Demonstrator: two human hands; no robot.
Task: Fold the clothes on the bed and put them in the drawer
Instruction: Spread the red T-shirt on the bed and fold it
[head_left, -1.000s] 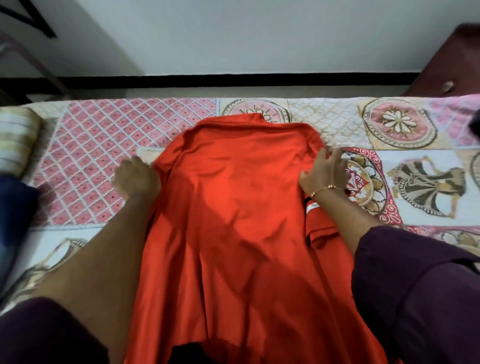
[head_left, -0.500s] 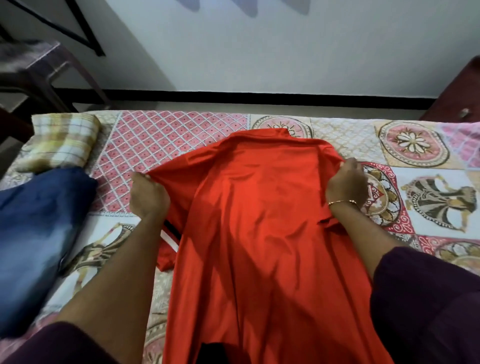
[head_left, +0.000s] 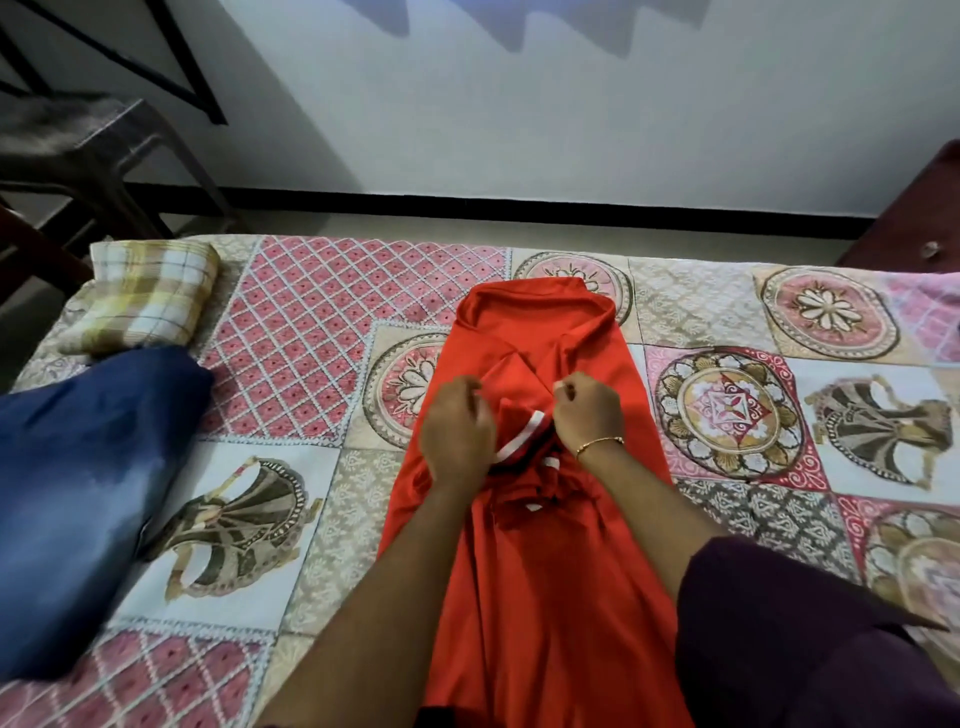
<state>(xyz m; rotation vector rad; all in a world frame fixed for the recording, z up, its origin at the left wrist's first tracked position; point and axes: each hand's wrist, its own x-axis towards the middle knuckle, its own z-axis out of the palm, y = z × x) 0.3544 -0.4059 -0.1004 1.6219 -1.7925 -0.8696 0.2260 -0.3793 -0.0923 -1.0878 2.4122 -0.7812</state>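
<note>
Two hands met over a red shirt (head_left: 545, 597) that lay lengthwise down the middle of a bed, its collar end toward the far wall and its lower part running off the near edge of the view. Both sides of the garment were folded inward, so that the white-and-black trimmed sleeve cuffs (head_left: 519, 441) bunched together at the centre. The left hand (head_left: 457, 436) had its fingers curled down into the folded cloth on its side of the shirt, gripping it. The right hand (head_left: 587, 410), a thin gold bangle (head_left: 600, 444) at the wrist, pinched a fold of red fabric between curled fingers just beside the left. Dark purple sleeves (head_left: 805, 639) covered the upper arms.

Beneath the shirt spread a patchwork bedspread (head_left: 291, 322) of pink lattice squares, floral medallions and fan-like figures. A blue garment (head_left: 78, 457) lay heaped on the left part of the bed, well apart from the shirt, and a folded yellow-and-white checked cloth (head_left: 145, 296) sat just beyond it near the far left corner. Behind the bed rose a pale wall (head_left: 571, 119) with a dark baseboard, a dark plastic chair (head_left: 67, 150) at the far left.
</note>
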